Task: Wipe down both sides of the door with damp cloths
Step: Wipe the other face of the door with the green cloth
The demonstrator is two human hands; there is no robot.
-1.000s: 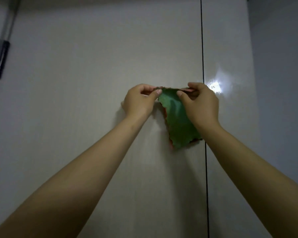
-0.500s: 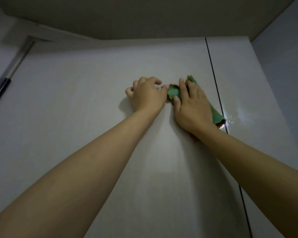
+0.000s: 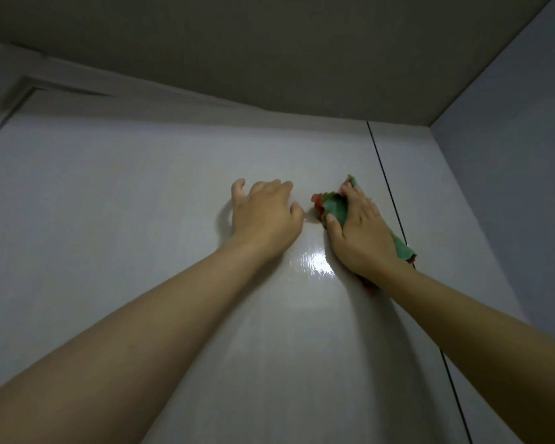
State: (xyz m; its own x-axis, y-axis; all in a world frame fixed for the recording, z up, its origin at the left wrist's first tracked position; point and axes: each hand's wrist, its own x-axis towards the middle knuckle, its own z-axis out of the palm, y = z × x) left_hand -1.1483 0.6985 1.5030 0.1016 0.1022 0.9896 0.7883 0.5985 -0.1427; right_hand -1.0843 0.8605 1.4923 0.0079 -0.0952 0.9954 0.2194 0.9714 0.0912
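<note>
Though only its fringes show, the cloth [image 3: 335,208] reads as thin, limp and light: a green rag with reddish edging, bunched at the fingertip end and trailing out again past the wrist, pinned flat against the door [image 3: 141,235] high up near the top edge. Being soft, it will likely fold and creep under pressure rather than slide as a pad, so the sound hold is a broad palm over its middle with fingers spread to keep the edges from rolling; if damp, it should cling to the glossy panel and drag a little. Right hand [image 3: 361,233] lies on it that way, fingers fairly straight, thumb laid along the near edge, pressing rather than pinching. Left hand [image 3: 265,213] sits just beside, apart from the cloth, fingers loosely bent and fingertips resting on the bare door, holding nothing; probably bracing. Door surface is pale, smooth, shiny, with a bright glare patch between the wrists, so slippery when wet. A dark vertical seam [image 3: 385,181] runs just right of the cloth. Ceiling [image 3: 269,43] is close above; a grey wall [image 3: 510,155] closes the right side.
</note>
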